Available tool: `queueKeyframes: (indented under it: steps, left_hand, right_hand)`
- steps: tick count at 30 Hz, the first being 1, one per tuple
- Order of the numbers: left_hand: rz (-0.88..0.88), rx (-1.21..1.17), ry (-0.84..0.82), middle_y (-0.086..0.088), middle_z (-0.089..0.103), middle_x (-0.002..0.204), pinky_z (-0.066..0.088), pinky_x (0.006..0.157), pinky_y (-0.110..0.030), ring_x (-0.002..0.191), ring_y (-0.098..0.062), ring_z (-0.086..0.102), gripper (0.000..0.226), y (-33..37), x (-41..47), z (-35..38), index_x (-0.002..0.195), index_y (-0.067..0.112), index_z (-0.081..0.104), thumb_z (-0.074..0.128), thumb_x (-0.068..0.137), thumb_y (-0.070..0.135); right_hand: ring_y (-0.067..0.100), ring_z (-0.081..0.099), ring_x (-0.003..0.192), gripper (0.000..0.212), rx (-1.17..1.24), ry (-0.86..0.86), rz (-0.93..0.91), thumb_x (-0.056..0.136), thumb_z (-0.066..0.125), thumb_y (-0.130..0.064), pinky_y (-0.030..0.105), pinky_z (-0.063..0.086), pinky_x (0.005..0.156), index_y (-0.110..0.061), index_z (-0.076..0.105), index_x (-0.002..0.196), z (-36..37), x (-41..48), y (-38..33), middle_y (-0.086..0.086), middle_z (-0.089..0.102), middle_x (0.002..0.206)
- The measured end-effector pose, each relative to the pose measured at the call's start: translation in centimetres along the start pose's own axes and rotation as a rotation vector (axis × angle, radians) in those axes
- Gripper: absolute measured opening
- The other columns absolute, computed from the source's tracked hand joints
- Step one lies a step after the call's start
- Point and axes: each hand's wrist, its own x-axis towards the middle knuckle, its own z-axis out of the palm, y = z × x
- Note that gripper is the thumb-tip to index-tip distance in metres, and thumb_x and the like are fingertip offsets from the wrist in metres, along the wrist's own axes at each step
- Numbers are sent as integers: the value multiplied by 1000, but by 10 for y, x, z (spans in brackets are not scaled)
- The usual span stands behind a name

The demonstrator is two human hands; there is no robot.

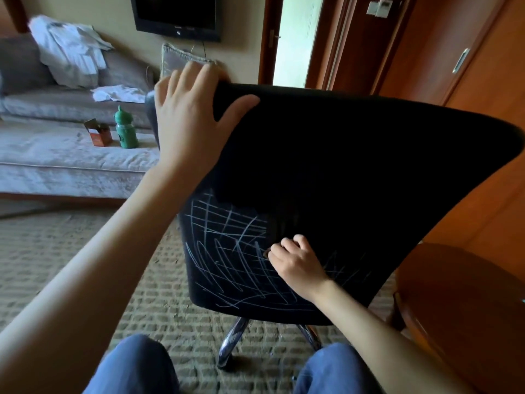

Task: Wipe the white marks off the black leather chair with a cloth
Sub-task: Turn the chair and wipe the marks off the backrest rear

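One chair [326, 172], two hands, one bottle [125, 129], one carton [98, 135].

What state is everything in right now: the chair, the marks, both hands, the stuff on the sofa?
Black chair: tilted, back facing the camera.
White marks: still cover the lower back.
Left hand: grips the chair's top edge.
Right hand: curled against the marks; no cloth visible.
Green bottle: upright, capped, on the sofa.
Small carton: open.
Door: ajar.

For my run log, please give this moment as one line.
left hand: grips top edge of black leather chair | right hand: curled on backrest | white scribbled marks: remain | cloth: not visible
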Motion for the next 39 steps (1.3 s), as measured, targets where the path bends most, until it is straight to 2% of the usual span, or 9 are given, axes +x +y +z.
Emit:
queueKeyframes:
  steps: [8, 11, 15, 19, 22, 24, 30, 36, 39]
  left_hand:
    - [-10, -11, 74, -10, 59, 100, 26, 93, -30, 97, -29, 52, 56, 18, -7, 5, 98, 7, 60, 44, 89, 60]
    - [4, 2, 88, -9, 60, 98, 27, 92, -30, 95, -29, 52, 55, 26, -9, 7, 96, 8, 60, 44, 88, 61]
    - [72, 14, 100, -8, 61, 97, 27, 91, -30, 93, -28, 54, 51, 32, -14, 5, 99, 11, 63, 46, 89, 58]
    - [131, 30, 100, -7, 63, 97, 28, 90, -29, 92, -27, 55, 50, 34, -15, 6, 103, 13, 64, 46, 90, 58]
    - [126, 47, 129, -7, 62, 95, 30, 90, -30, 90, -26, 55, 48, 38, -15, 9, 101, 13, 65, 48, 90, 56]
    - [129, 49, 124, -7, 62, 94, 30, 90, -31, 89, -27, 56, 47, 39, -16, 9, 101, 12, 65, 48, 90, 55]
    - [172, 23, 73, -6, 62, 99, 29, 90, -30, 94, -20, 50, 46, 32, -16, 4, 108, 13, 64, 49, 91, 53]
    - [157, 7, 75, -6, 63, 97, 30, 91, -30, 92, -15, 43, 43, 29, -14, 8, 107, 13, 65, 52, 90, 51]
    - [143, -7, 63, -5, 63, 98, 30, 91, -30, 93, -15, 44, 43, 32, -14, 8, 107, 14, 65, 52, 90, 51]
  right_hand:
    - [16, 60, 78, 21, 32, 461, 225, 90, 57, -5, 34, 32, 79, -17, 74, 88, -65, 81, 38, -7, 67, 81]
    - [19, 59, 75, 18, 44, 315, 178, 91, 58, -7, 35, 33, 77, -15, 72, 83, -40, 53, 23, -3, 63, 76]
    - [19, 53, 62, 22, -4, -26, -21, 68, 77, 3, 33, 35, 77, -14, 63, 65, 0, -8, -5, -2, 54, 66]
    - [19, 58, 70, 13, 55, 139, 84, 82, 70, -5, 35, 34, 79, -16, 69, 76, -25, 25, 9, -4, 60, 73]
    - [16, 58, 76, 25, 93, 372, 190, 94, 52, -6, 34, 33, 78, -17, 73, 84, -52, 68, 23, -6, 65, 78]
    - [18, 57, 77, 30, 88, 355, 195, 97, 47, -7, 34, 33, 77, -16, 72, 84, -45, 64, 18, -5, 64, 78]
    - [20, 54, 63, 20, 32, 8, -27, 72, 72, 4, 34, 35, 77, -14, 64, 67, 0, 5, -15, -1, 54, 67]
    - [19, 60, 73, 21, 88, 445, 198, 92, 56, -8, 35, 33, 76, -17, 73, 83, -62, 89, 22, -5, 64, 75]
    - [21, 59, 71, 18, 82, 375, 159, 92, 59, -11, 35, 35, 74, -15, 70, 78, -44, 80, 8, -3, 61, 72]
